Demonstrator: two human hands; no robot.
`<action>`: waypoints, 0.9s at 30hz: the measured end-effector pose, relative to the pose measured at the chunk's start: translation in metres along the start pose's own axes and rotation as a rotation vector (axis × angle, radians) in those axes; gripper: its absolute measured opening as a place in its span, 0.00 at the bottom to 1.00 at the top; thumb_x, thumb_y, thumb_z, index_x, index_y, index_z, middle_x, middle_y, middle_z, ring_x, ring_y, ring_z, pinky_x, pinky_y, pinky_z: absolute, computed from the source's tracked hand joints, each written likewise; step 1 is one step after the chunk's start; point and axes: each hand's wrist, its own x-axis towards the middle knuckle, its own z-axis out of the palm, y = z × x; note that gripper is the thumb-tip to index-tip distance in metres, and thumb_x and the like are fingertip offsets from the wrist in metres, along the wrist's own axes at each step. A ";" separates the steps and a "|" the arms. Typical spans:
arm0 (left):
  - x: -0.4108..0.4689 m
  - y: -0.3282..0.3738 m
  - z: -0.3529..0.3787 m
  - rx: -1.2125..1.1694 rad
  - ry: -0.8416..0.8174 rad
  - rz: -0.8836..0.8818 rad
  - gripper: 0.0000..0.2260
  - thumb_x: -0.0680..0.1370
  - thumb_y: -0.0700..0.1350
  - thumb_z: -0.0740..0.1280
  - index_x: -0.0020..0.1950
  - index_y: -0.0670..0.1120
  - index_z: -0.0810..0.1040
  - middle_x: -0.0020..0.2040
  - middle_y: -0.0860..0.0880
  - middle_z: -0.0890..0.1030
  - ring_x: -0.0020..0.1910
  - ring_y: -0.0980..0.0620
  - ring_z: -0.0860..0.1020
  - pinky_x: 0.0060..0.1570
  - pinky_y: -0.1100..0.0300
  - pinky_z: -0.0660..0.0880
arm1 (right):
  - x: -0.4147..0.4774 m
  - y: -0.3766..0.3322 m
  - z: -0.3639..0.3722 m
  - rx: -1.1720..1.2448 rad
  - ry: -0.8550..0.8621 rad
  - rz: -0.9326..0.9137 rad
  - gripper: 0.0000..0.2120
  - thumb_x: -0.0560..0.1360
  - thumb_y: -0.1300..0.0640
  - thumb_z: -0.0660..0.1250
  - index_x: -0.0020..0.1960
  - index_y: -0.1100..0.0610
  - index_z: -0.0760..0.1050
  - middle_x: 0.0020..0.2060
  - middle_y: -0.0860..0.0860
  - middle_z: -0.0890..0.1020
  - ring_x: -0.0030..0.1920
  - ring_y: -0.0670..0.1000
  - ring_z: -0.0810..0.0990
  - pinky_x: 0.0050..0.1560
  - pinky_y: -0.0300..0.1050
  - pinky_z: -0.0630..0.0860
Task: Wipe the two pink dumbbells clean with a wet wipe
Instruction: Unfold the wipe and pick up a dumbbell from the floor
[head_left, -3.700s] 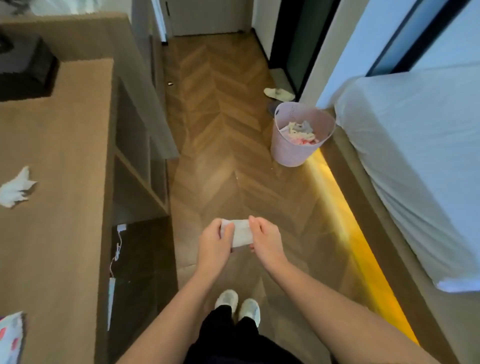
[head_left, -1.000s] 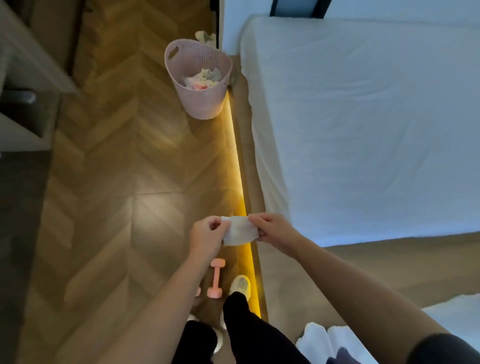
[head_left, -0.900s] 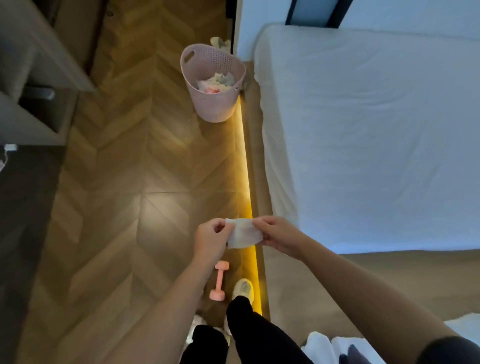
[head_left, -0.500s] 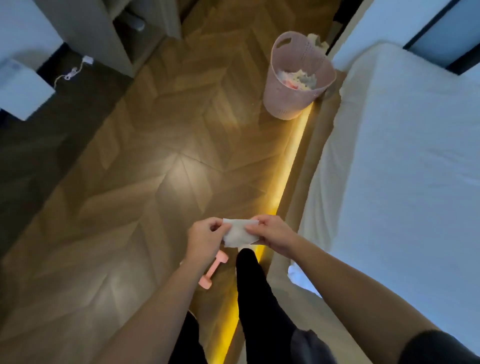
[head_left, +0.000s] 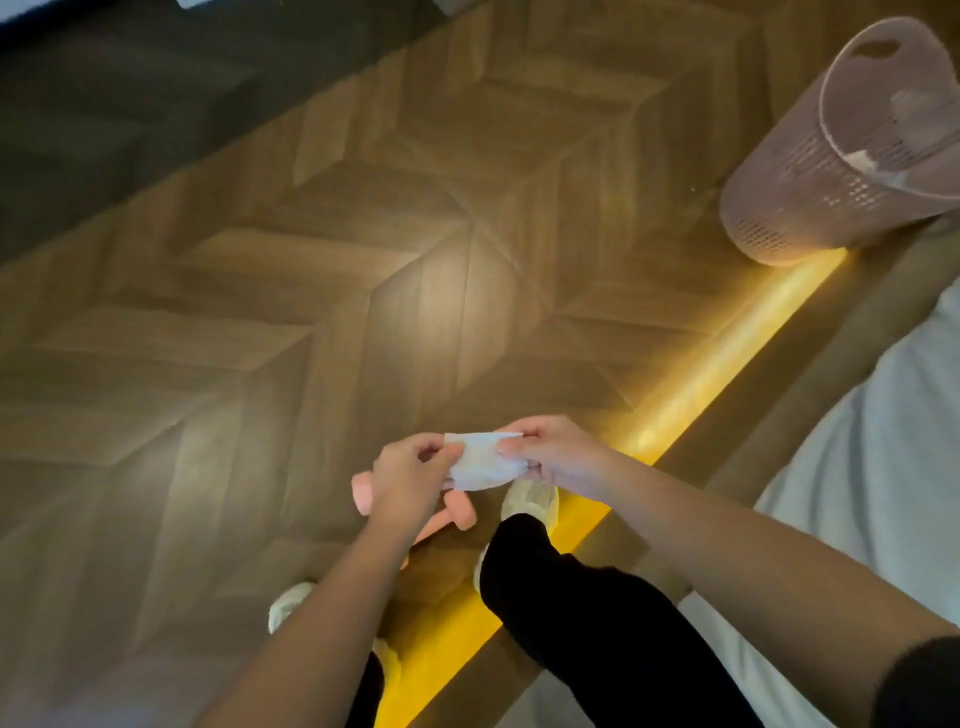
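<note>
A white wet wipe (head_left: 480, 465) is stretched between my two hands at the lower middle of the head view. My left hand (head_left: 410, 480) pinches its left end and my right hand (head_left: 550, 454) pinches its right end. Two pink dumbbells lie on the wooden floor directly under my hands. One dumbbell (head_left: 457, 512) shows an end and part of its bar to the right of my left wrist. Of the other dumbbell (head_left: 361, 491), only an end shows to the left of that hand. My left forearm hides the rest of both.
A pink perforated basket (head_left: 810, 171) with rubbish inside stands on the floor at the upper right. A glowing yellow light strip (head_left: 711, 369) runs along the bed base. The white bed (head_left: 883, 467) fills the right side. My feet in pale slippers (head_left: 530, 501) stand beside the dumbbells.
The camera has swung down and to the right, so the basket has shifted to the upper right corner. A second dumbbell end has come into view. Both hands still hold the wipe.
</note>
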 end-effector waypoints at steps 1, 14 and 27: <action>0.013 -0.017 0.005 -0.003 0.004 -0.004 0.08 0.79 0.42 0.70 0.56 0.43 0.84 0.51 0.46 0.84 0.50 0.48 0.83 0.51 0.50 0.82 | 0.016 0.011 -0.002 -0.019 -0.005 0.007 0.05 0.77 0.69 0.68 0.50 0.63 0.81 0.36 0.52 0.85 0.38 0.47 0.84 0.38 0.39 0.80; 0.069 -0.093 0.055 -0.068 0.318 0.394 0.06 0.77 0.40 0.72 0.47 0.37 0.85 0.36 0.47 0.82 0.32 0.56 0.80 0.36 0.62 0.79 | 0.084 0.044 -0.025 -0.220 -0.109 -0.214 0.08 0.80 0.68 0.63 0.46 0.59 0.77 0.29 0.46 0.83 0.31 0.41 0.82 0.36 0.35 0.81; 0.073 -0.151 0.063 0.145 0.298 0.251 0.04 0.76 0.46 0.74 0.46 0.47 0.85 0.38 0.52 0.85 0.35 0.56 0.82 0.40 0.61 0.79 | 0.085 0.076 -0.038 -0.257 -0.128 -0.068 0.05 0.80 0.68 0.62 0.49 0.62 0.76 0.39 0.55 0.80 0.32 0.44 0.83 0.34 0.39 0.82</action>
